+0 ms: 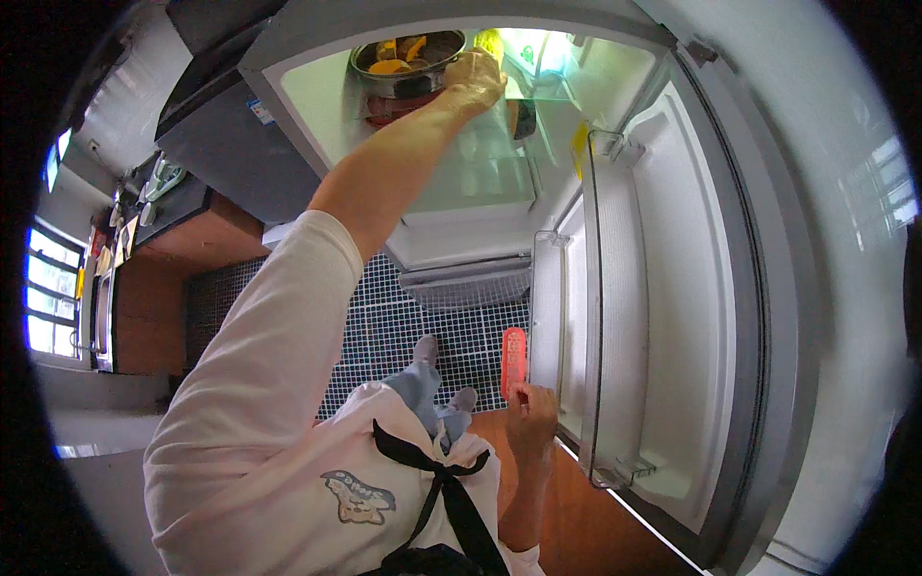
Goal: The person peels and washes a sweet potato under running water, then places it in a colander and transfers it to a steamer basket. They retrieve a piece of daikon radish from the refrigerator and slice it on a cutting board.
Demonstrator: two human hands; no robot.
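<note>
My left hand (474, 78) reaches into the refrigerator's upper compartment, at the right side of a steel pot (400, 85). Its fingers are partly hidden, so I cannot tell whether they grip the pot or something behind it. Orange and brown pieces of food (390, 66) lie inside the pot, which sits above a reddish, round-looking vessel (395, 108). Low on the right, my right hand (531, 417) pinches the near end of a long, narrow pink-red plastic piece (513, 360) with a raised pattern. This piece hangs over the tiled floor, beside the open door.
The refrigerator door (684, 302) stands open at right, with clear door bins (619, 309). A glass shelf (468, 180) spans the compartment. Behind my left hand is a yellow item (490, 42). A drawer (468, 284) juts out below. A counter with a sink (105, 309) runs along the left.
</note>
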